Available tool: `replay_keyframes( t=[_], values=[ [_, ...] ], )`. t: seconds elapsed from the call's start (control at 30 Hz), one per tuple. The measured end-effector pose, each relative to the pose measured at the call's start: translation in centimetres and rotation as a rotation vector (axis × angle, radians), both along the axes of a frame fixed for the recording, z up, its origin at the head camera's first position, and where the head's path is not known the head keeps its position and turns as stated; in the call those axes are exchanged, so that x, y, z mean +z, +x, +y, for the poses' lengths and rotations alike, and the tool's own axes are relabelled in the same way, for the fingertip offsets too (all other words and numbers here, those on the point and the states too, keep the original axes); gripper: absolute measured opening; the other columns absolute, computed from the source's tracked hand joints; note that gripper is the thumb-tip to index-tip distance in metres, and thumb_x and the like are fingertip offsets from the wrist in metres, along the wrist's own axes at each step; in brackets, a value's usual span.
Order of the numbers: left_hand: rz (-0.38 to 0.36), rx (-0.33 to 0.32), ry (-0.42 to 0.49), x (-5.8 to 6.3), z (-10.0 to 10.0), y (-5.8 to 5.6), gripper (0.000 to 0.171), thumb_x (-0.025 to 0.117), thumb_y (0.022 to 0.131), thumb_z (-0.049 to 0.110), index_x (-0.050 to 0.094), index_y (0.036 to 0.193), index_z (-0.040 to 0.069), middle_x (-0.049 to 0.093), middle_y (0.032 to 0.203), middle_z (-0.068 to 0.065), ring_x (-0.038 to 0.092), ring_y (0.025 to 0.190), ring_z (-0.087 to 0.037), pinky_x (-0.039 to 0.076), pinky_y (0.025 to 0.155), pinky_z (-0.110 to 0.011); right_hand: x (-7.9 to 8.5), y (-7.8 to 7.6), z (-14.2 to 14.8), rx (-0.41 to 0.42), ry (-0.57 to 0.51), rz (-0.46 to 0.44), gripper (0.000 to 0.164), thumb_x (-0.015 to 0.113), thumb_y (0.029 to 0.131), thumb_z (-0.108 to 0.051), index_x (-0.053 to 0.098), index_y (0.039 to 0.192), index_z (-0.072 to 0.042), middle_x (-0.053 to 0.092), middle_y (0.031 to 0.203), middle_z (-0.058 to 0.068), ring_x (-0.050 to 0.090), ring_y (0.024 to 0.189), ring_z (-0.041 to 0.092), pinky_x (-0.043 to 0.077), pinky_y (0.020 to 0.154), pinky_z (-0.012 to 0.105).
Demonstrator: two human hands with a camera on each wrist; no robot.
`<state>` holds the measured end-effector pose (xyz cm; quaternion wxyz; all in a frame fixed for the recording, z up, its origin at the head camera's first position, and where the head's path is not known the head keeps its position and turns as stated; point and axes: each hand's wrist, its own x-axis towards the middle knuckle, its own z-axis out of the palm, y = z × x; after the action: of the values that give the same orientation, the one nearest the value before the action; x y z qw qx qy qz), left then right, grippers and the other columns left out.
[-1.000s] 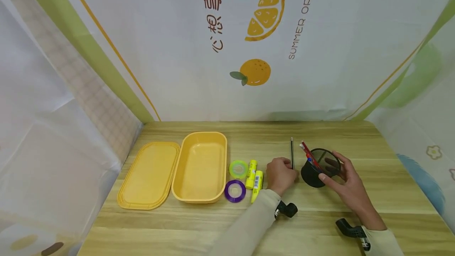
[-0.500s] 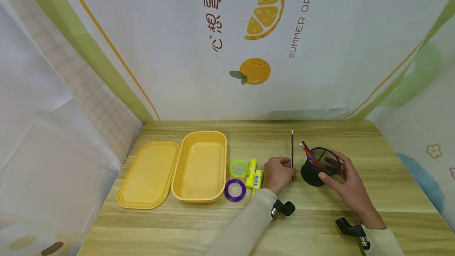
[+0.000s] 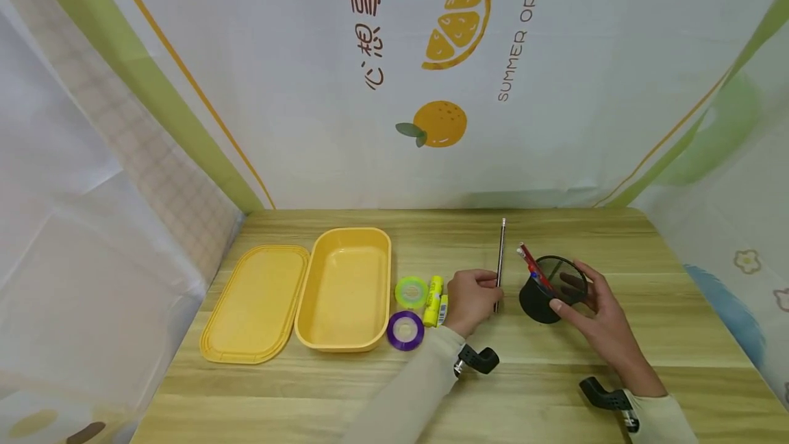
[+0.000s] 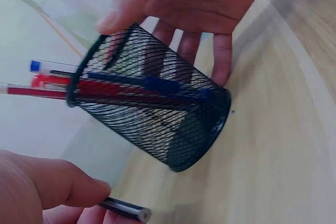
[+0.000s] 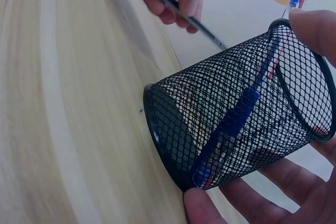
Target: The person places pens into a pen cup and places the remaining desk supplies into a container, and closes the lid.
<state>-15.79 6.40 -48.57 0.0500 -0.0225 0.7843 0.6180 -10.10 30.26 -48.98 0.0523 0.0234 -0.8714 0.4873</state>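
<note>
Between thumb and fingers, my left hand (image 3: 470,300) pinches a dark pencil (image 3: 501,252) with a pale end pointing away. In the left wrist view, the pencil's near end (image 4: 143,214) pokes out past the fingertips. My right hand (image 3: 604,321) grips a black mesh pen holder (image 3: 535,303) around its side and rim. The holder is tilted, its mouth raised. Inside lean a blue-capped clear pen (image 4: 35,66), a red pen (image 4: 50,81) and a dark red pencil (image 4: 37,92). The pencil in my left hand is left of the holder.
Left of my left hand lie two yellow glue sticks (image 3: 433,300), a green tape roll (image 3: 410,292) and a purple tape roll (image 3: 405,330). Beyond them stand an open yellow box (image 3: 344,293) and its flat yellow lid (image 3: 255,303). A printed curtain (image 3: 308,156) hangs behind the wooden table (image 3: 277,403).
My left hand has drawn the pencil up and slightly left, so more of it shows. The hand now covers part of the glue sticks. My right hand and the pen holder stay nearly still.
</note>
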Motion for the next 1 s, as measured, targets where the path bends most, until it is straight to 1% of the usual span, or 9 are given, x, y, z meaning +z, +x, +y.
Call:
replay_keyframes(
  t=[0.03, 0.07, 0.17, 0.23, 0.33, 0.53, 0.73, 0.83, 1.0],
  values=[
    [0.000, -0.009, 0.002, 0.1, -0.2, 0.0, 0.022, 0.083, 0.085, 0.004, 0.083, 0.107, 0.009, 0.079, 0.087, 0.003, 0.069, 0.075, -0.003, 0.057, 0.063, -0.020, 0.0, 0.0, 0.0, 0.000, 0.000, 0.000, 0.088, 0.072, 0.102, -0.022, 0.017, 0.170, -0.018, 0.057, 0.146, 0.023, 0.055, 0.134, 0.042, 0.045, 0.084, 0.010],
    [0.006, -0.019, 0.000, 0.3, -0.4, 0.0, 0.022, 0.083, 0.085, 0.004, 0.083, 0.107, 0.008, 0.079, 0.088, 0.003, 0.070, 0.076, -0.004, 0.058, 0.064, -0.020, 0.0, 0.0, 0.0, 0.001, -0.001, 0.000, 0.088, 0.072, 0.102, -0.022, 0.017, 0.170, -0.018, 0.057, 0.146, 0.024, 0.055, 0.134, 0.041, 0.046, 0.084, 0.010],
    [0.004, -0.045, 0.005, 1.0, -1.0, 0.1, 0.023, 0.083, 0.087, 0.004, 0.083, 0.109, 0.008, 0.079, 0.090, 0.002, 0.070, 0.078, -0.004, 0.059, 0.064, -0.021, -0.1, 0.1, 0.0, 0.000, 0.006, 0.001, 0.087, 0.072, 0.102, -0.021, 0.018, 0.170, -0.019, 0.057, 0.146, 0.023, 0.058, 0.130, 0.019, 0.046, 0.084, 0.010],
    [0.005, -0.062, 0.007, 1.5, -1.3, 0.1, 0.024, 0.084, 0.087, 0.005, 0.083, 0.110, 0.007, 0.079, 0.091, 0.002, 0.070, 0.079, -0.004, 0.059, 0.065, -0.021, 0.0, 0.1, 0.1, 0.001, 0.007, 0.004, 0.087, 0.073, 0.102, -0.021, 0.018, 0.170, -0.019, 0.057, 0.146, 0.023, 0.054, 0.125, 0.003, 0.046, 0.085, 0.010],
    [0.011, -0.089, -0.001, 2.1, -1.8, 0.2, 0.025, 0.084, 0.087, 0.007, 0.083, 0.111, 0.007, 0.079, 0.091, 0.002, 0.070, 0.079, -0.004, 0.059, 0.065, -0.021, 0.0, 0.2, 0.1, 0.004, 0.004, 0.011, 0.087, 0.073, 0.102, -0.021, 0.019, 0.170, -0.018, 0.057, 0.146, 0.023, 0.049, 0.120, -0.009, 0.046, 0.085, 0.010],
    [0.050, -0.108, -0.041, 2.9, -2.6, 0.1, 0.022, 0.087, 0.086, 0.013, 0.084, 0.108, 0.010, 0.080, 0.089, 0.004, 0.071, 0.077, -0.004, 0.057, 0.064, -0.021, 0.2, 0.2, 0.0, -0.002, 0.006, 0.012, 0.086, 0.073, 0.101, -0.022, 0.021, 0.170, -0.020, 0.058, 0.146, 0.024, 0.049, 0.121, -0.011, 0.044, 0.088, 0.010],
    [0.106, -0.106, -0.023, 3.7, -3.4, 0.0, 0.022, 0.086, 0.087, 0.012, 0.083, 0.108, 0.010, 0.080, 0.091, 0.001, 0.072, 0.076, -0.003, 0.056, 0.062, -0.020, 0.2, 0.2, 0.0, -0.003, 0.007, 0.010, 0.086, 0.073, 0.102, -0.022, 0.021, 0.170, -0.019, 0.058, 0.145, 0.024, 0.049, 0.121, -0.011, 0.043, 0.089, 0.011],
    [0.113, -0.112, 0.004, 4.3, -3.8, 0.1, 0.022, 0.084, 0.088, 0.011, 0.083, 0.109, 0.010, 0.080, 0.093, 0.000, 0.073, 0.076, -0.004, 0.057, 0.062, -0.020, 0.2, 0.2, 0.0, 0.000, 0.007, 0.013, 0.085, 0.073, 0.102, -0.021, 0.021, 0.170, -0.018, 0.058, 0.145, 0.025, 0.050, 0.120, -0.012, 0.044, 0.088, 0.010],
    [0.109, -0.112, 0.114, 4.8, -4.3, 0.3, 0.021, 0.082, 0.090, 0.009, 0.082, 0.111, 0.009, 0.079, 0.095, -0.002, 0.075, 0.079, -0.010, 0.060, 0.065, -0.023, 0.0, 0.1, 0.1, 0.004, 0.003, 0.011, 0.085, 0.072, 0.102, -0.021, 0.020, 0.170, -0.021, 0.057, 0.147, 0.026, 0.050, 0.121, -0.010, 0.045, 0.087, 0.011]
  ],
)
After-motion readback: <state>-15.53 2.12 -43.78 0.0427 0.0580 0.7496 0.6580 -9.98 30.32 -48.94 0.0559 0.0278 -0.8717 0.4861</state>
